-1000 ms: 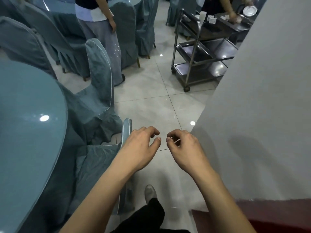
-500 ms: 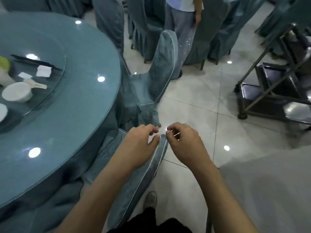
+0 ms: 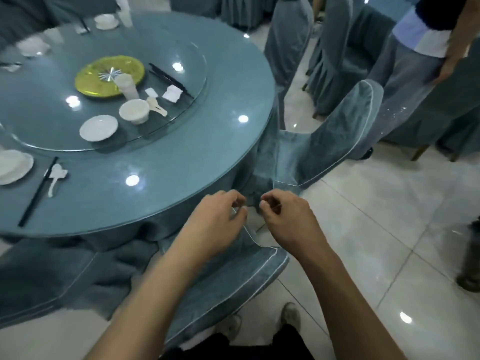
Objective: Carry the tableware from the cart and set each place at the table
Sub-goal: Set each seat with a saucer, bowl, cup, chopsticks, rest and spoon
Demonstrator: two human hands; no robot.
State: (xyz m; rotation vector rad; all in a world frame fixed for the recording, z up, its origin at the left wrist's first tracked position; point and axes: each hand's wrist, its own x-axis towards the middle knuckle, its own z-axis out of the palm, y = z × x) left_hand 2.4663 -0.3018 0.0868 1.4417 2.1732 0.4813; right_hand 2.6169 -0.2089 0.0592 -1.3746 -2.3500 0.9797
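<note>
Pale glossy floor tiles [image 3: 363,229] with thin dark joints, marked by round bright reflections [image 3: 405,318] of light. At left a round table [image 3: 181,157] under blue-grey cloth, with the same bright spots on top. Nearest, a covered chair [image 3: 228,287] in blue-grey with pale piping; just beside the table's right edge a second chair [image 3: 337,141]; farther back a row of chairs [image 3: 285,40].

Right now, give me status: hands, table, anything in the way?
Left hand and right hand: fingers curled, no tableware held. Table partly set. Chair under hands, at table edge.
</note>
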